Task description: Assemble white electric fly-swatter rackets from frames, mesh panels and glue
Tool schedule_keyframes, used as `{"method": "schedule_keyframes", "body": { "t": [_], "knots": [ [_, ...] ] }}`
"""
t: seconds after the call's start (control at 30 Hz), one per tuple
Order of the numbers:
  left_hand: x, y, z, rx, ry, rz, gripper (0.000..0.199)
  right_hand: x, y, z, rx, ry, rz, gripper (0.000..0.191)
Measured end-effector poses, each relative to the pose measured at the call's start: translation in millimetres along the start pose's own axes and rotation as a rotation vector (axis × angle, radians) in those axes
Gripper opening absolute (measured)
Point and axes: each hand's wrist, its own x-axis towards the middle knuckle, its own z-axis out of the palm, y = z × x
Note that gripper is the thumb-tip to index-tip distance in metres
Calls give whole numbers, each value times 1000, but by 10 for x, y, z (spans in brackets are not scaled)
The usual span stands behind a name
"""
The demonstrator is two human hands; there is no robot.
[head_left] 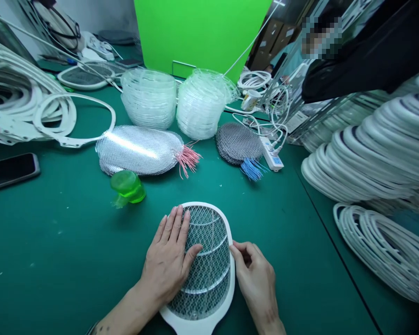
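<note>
On the green tabletop lies the white-rimmed head of an electric mosquito swatter [226, 298], with metal mesh and curved crossbars inside its oval. My left hand [169, 260] rests flat on the left side of the mesh and rim, fingers stretched out and the thumb pointing inward. At the right rim, my right hand [254, 274] has thumb and fingers closed together, pinching the frame's edge. The swatter's lower end runs out of the picture. Beyond it is a green translucent roll or lump [128, 187].
Metal mesh ovals with pink wires [139, 151] and dark mesh ovals with blue wires [238, 144] lie ahead. Behind stand stacked clear rings [149, 100]. White frames [370, 149] pile up at right; more hoops and a phone [12, 171] are left. A power strip [273, 156] sits near another person.
</note>
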Motion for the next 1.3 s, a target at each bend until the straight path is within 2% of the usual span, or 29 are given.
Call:
{"method": "schedule_keyframes", "body": {
  "t": [0.13,0.23,0.3,0.43,0.5,0.67,0.73,0.8,0.87,0.93,1.07,1.13,1.23,1.3],
  "knots": [
    [53,-75,-163,-383,-93,-142,50,-28,-32,0,-9,11,68,43],
    [59,-186,-327,-552,-19,-332,42,-38,-58,-1,-21,4,82,46],
    [19,-254,-437,-492,2,-446,36,-33,-66,0,-22,6,79,47],
    [-104,-286,-591,-367,-200,-571,29,-17,-48,-9,-29,0,59,48],
    [-143,-255,-611,-317,-238,-583,27,-14,-29,-22,-34,-2,48,49],
    [-185,-167,-547,-174,-207,-598,26,-52,9,18,-80,21,22,52],
    [-217,-141,-503,-164,-144,-613,22,-81,31,97,-135,80,-21,54],
    [-258,-118,-453,-123,-63,-584,25,-103,79,201,-228,153,-163,54],
    [-293,-98,-396,-45,-5,-492,27,-112,157,299,-351,201,-350,50],
    [-315,-83,-339,23,22,-392,29,-109,241,366,-448,222,-470,48],
    [-326,-82,-239,113,36,-330,34,-96,290,395,-483,235,-462,48],
    [-324,-108,-210,186,48,-260,44,-94,247,373,-464,220,-423,50],
    [-322,-179,-199,251,29,-61,73,-95,171,314,-416,112,-369,54],
    [-322,-229,-204,251,-6,26,80,-105,143,274,-383,6,-323,56]
  ]
}}
